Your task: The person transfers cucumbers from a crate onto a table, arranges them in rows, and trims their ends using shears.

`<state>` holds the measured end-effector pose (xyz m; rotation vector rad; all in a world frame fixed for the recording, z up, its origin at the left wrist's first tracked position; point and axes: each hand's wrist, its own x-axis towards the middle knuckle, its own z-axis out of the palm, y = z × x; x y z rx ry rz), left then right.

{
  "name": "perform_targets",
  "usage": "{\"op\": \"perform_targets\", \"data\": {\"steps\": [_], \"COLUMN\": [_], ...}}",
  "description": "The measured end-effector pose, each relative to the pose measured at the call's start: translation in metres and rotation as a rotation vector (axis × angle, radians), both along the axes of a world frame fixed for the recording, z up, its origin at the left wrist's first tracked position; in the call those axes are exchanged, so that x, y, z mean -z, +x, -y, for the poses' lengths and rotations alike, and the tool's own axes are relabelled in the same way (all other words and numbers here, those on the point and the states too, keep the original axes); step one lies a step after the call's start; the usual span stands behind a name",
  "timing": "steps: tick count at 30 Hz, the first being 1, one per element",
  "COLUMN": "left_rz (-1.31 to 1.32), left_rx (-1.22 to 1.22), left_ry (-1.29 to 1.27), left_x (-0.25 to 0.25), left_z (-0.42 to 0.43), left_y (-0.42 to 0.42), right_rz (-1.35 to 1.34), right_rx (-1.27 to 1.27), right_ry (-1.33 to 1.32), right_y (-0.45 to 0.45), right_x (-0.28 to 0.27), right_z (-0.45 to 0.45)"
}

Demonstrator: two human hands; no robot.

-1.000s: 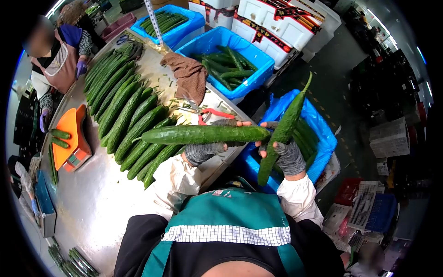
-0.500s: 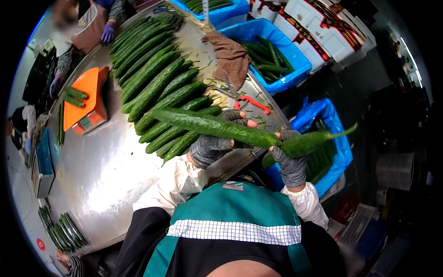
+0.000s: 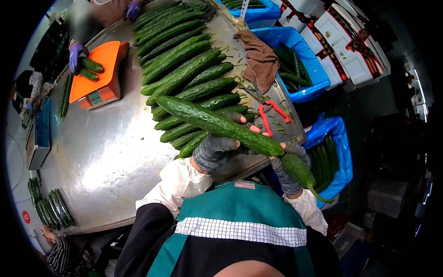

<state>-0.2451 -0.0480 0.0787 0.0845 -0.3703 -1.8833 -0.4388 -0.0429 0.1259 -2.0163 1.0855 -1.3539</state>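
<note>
1. Steel table (image 3: 87, 194): left of and beneath the grip.
2. Cucumber row (image 3: 182, 57): forward-left of the grip, running away from it; unchanged.
3. Blue-lined crate (image 3: 344, 154): just right of the right hand, cucumbers inside.
4. Orange scale (image 3: 106, 55): far left of the grip. Change: co-worker's purple-gloved hand (image 3: 74, 56) now at the pieces on it.
5. Long cucumber (image 3: 219, 124): left hand (image 3: 212, 151) curled round it from below; right fingertips by its near end.
6. Stemmed cucumber (image 3: 297, 170): pinched in right hand (image 3: 287, 177). Change: stem swung from up to right, now toward the wearer. Means it's been turned over in-hand; both hands occupied.
7. Red-handled scissors (image 3: 264, 119): just ahead of the grip, unheld.
</note>
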Motion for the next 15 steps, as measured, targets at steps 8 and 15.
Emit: {"op": "perform_targets", "data": {"steps": [8, 15], "left_rz": [0.082, 0.109], "left_rx": [-0.059, -0.102], "left_ry": [-0.221, -0.158], "left_x": [0.019, 0.014], "left_z": [0.006, 0.004], "left_y": [0.005, 0.006], "right_rz": [-0.095, -0.123], "right_rx": [0.063, 0.103], "right_ry": [0.037, 0.013], "right_y": [0.005, 0.013], "right_x": [0.001, 0.000], "right_z": [-0.008, -0.011]}}
